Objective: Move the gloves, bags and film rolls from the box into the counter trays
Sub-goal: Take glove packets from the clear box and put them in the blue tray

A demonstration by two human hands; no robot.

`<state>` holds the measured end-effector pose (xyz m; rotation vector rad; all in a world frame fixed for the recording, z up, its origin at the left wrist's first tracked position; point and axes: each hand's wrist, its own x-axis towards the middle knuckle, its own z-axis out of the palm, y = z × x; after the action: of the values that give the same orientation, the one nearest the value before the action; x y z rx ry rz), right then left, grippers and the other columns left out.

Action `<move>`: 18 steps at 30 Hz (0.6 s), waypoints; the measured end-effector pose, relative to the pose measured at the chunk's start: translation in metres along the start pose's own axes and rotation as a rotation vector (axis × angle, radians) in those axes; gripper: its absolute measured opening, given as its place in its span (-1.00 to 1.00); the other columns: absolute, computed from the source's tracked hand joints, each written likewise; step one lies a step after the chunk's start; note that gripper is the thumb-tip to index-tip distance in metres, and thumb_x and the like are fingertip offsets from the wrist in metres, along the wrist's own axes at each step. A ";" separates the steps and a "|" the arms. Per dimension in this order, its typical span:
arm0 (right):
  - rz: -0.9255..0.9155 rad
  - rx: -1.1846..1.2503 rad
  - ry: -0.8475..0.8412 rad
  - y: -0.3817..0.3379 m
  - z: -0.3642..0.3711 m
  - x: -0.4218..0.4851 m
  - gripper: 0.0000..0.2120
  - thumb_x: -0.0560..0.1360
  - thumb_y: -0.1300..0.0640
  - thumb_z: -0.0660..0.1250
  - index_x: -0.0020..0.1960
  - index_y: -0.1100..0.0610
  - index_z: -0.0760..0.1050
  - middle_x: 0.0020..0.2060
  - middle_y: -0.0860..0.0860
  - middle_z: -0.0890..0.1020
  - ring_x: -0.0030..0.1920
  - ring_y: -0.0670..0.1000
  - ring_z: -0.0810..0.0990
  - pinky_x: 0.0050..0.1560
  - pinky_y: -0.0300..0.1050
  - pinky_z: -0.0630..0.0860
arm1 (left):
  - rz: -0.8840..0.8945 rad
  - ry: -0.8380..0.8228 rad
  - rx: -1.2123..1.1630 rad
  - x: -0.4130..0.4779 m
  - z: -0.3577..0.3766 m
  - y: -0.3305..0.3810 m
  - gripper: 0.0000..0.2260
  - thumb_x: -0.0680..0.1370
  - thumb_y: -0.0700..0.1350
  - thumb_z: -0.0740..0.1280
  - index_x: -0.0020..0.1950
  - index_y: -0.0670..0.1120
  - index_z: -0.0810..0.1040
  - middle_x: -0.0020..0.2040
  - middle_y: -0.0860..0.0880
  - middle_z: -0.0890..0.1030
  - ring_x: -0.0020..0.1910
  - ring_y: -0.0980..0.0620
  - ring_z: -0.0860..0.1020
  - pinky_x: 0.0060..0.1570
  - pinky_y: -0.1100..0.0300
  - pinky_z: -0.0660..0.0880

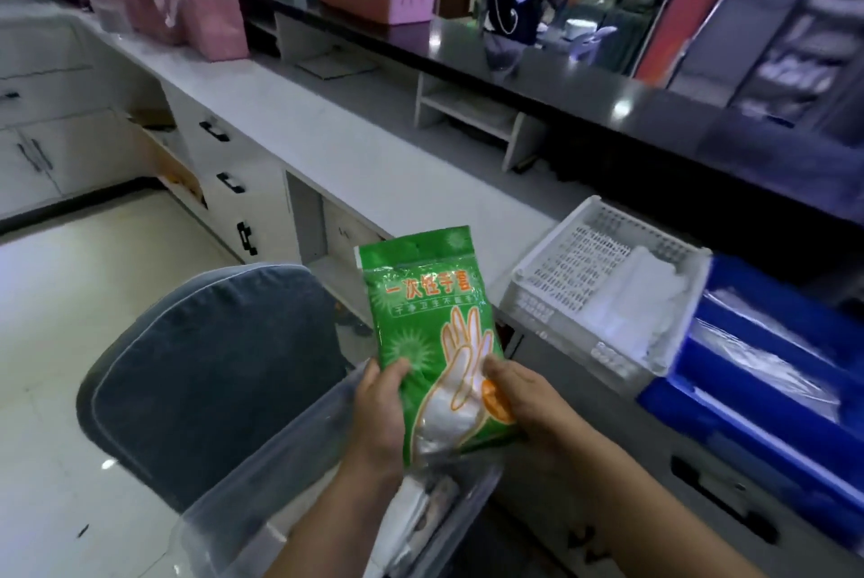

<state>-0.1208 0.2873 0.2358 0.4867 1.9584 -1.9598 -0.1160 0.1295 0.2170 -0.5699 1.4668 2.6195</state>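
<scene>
two hands are sharing one glove pack (430,320): the left hand (381,409) is pinching its lower left edge, thumb in front and fingers behind, and the right hand (528,400) is pinching the lower right corner the same way. the pack is standing nearly upright in the air, just above the clear box (280,498) and left of the white tray (551,311), touching neither.

it is looking light, thin and floppy, a flat sleeve of glossy green film with soft gloves inside. it is probably going to sag if one corner alone is carrying it, and the slick skin may be slipping between fingers. nothing in it seems fragile. gripping across the lower third, thumb in front and fingers spread behind, is likely keeping it flattest.

the white tray is sitting on the tabletop (374,147), with a pale pile of bags (640,297) filling its right half and bare mesh showing on the left. a blue tray (692,414) is lying just beside it, holding clear wrapped things too blurred to name. the white tray's near wall is standing between pack and mesh, so the pack is needing to go over it. a dark ledge (561,82) is overhanging behind the trays. a grey chair (210,367) is standing left of the box, out of the path.
</scene>
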 end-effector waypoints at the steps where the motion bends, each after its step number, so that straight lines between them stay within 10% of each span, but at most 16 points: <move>1: -0.016 0.012 0.001 -0.001 -0.015 -0.003 -0.81 0.57 0.17 0.22 -0.16 0.20 0.53 -0.49 -0.01 0.67 -0.50 -0.11 0.61 -0.49 -0.32 0.51 | -0.003 -0.032 -0.010 0.001 0.013 -0.004 -0.83 0.53 -0.24 0.22 0.01 -0.14 0.59 -0.11 -0.23 0.69 -0.15 -0.19 0.66 -0.17 -0.03 0.60; 4: -0.044 -0.009 -0.002 -0.010 -0.061 -0.015 -0.91 0.52 0.20 0.28 -0.02 0.20 0.52 -0.38 0.01 0.71 -0.40 -0.08 0.66 -0.41 -0.27 0.55 | -0.018 -0.114 -0.009 0.001 0.052 -0.015 -0.82 0.54 -0.25 0.20 0.02 -0.14 0.58 -0.22 -0.14 0.71 -0.25 -0.12 0.67 -0.32 0.06 0.60; 11: -0.096 0.175 0.156 -0.026 -0.181 -0.038 -0.44 0.25 -0.08 0.47 0.13 0.21 0.50 -0.04 0.15 0.70 0.00 0.17 0.67 0.09 0.09 0.58 | 0.023 -0.391 0.129 -0.010 0.172 -0.057 -0.83 0.53 -0.27 0.22 -0.02 -0.14 0.59 -0.18 -0.18 0.71 -0.21 -0.14 0.67 -0.29 0.06 0.61; 18: -0.119 0.194 0.202 -0.039 -0.308 -0.045 -0.64 0.31 0.11 0.49 0.06 0.18 0.54 -0.12 0.12 0.72 -0.09 0.12 0.70 -0.11 -0.02 0.60 | 0.066 -0.572 0.304 -0.009 0.289 -0.114 -0.84 0.49 -0.12 0.33 0.06 -0.08 0.54 -0.07 -0.13 0.71 -0.13 -0.12 0.68 -0.27 0.08 0.60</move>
<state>-0.0959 0.5948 0.2910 0.6546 1.9641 -2.2686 -0.1592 0.4336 0.2650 0.2438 1.6318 2.2484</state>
